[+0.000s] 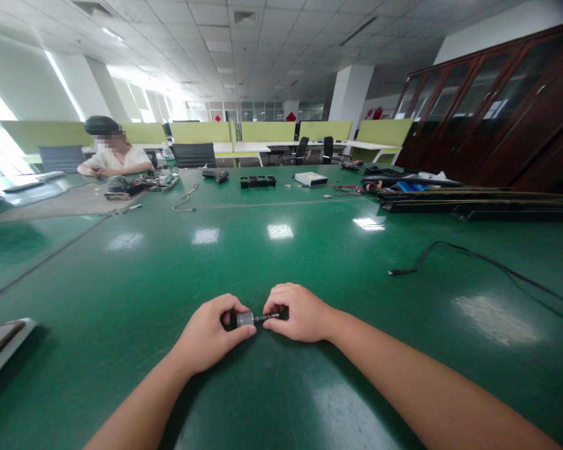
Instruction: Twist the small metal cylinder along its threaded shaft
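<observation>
Low over the near middle of the green table [244,250], both hands meet at a small silver cylinder [245,319] with a thin dark shaft [263,317] running out to the right; its exact kind I cannot make out. My left hand [216,328] grips the cylinder between thumb and fingers. On the other side, my right hand [298,315] pinches the shaft near its far end, thumb below and fingers above. The piece lies roughly level between the two hands. Fingertips hide parts of both ends.
A black cable [450,245] trails in from the right. Black metal strips [478,205] are piled at the far right. Farther back are a power drill [214,175], a black slotted part [258,181] and a white box [311,179]. A person [115,153] sits at the far left.
</observation>
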`<act>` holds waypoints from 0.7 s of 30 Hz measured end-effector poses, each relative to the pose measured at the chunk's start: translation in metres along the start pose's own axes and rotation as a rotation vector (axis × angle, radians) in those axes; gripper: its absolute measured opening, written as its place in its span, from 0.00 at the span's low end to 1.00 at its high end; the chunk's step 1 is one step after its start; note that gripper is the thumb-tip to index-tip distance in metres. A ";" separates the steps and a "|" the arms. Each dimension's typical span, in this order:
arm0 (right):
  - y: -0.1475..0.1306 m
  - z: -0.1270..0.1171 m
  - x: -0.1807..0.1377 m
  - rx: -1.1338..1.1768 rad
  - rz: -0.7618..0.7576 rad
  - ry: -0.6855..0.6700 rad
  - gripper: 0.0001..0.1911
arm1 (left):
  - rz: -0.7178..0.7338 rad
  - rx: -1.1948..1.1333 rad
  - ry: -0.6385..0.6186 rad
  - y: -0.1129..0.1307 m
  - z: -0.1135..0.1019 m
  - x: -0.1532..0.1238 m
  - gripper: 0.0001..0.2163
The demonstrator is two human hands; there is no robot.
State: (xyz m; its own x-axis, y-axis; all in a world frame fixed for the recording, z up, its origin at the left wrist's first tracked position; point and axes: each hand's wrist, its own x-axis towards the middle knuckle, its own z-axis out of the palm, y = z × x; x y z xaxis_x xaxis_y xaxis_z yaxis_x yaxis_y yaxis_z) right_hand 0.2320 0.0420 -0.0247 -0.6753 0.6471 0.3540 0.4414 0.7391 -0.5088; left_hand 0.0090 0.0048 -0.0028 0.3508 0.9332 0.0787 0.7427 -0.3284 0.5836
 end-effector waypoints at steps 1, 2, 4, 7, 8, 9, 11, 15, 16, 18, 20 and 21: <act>0.001 0.000 0.000 -0.001 -0.001 0.002 0.05 | -0.001 -0.001 -0.002 0.000 0.000 0.000 0.10; 0.001 0.000 0.000 -0.002 -0.001 0.004 0.05 | -0.002 -0.002 -0.004 0.000 0.000 0.000 0.10; 0.002 0.000 0.000 -0.005 0.000 0.006 0.05 | -0.001 -0.001 -0.003 0.000 0.000 0.000 0.10; 0.002 -0.001 0.000 -0.008 0.005 0.009 0.05 | 0.001 -0.001 0.001 -0.001 0.000 0.000 0.10; 0.002 -0.002 -0.001 -0.007 0.006 0.009 0.05 | -0.001 -0.002 0.001 -0.001 0.000 0.000 0.10; 0.002 -0.002 -0.001 -0.005 0.007 0.008 0.05 | -0.003 -0.001 -0.001 -0.001 0.001 0.000 0.10; 0.003 -0.002 -0.002 -0.003 0.011 0.006 0.05 | -0.002 0.001 -0.003 -0.001 0.001 0.000 0.11; 0.003 -0.003 -0.002 -0.007 0.016 0.009 0.04 | 0.008 0.002 -0.002 -0.003 0.001 0.000 0.10; 0.003 -0.003 -0.002 -0.008 0.018 0.009 0.04 | 0.009 0.002 0.000 -0.003 0.001 0.000 0.10; 0.003 -0.004 -0.001 -0.011 0.021 0.006 0.04 | 0.008 0.001 0.003 -0.004 0.001 0.000 0.11; 0.003 -0.005 -0.001 -0.014 0.026 0.005 0.04 | 0.008 0.002 0.006 -0.004 0.001 0.000 0.11; 0.003 -0.005 -0.002 -0.014 0.030 0.006 0.04 | 0.006 0.002 0.007 -0.004 0.002 0.000 0.11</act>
State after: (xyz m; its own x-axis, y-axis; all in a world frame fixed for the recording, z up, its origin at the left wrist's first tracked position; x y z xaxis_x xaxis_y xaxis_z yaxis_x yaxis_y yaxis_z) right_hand 0.2375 0.0443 -0.0229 -0.6584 0.6697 0.3434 0.4697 0.7222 -0.5078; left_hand 0.0067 0.0063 -0.0065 0.3516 0.9320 0.0878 0.7417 -0.3346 0.5813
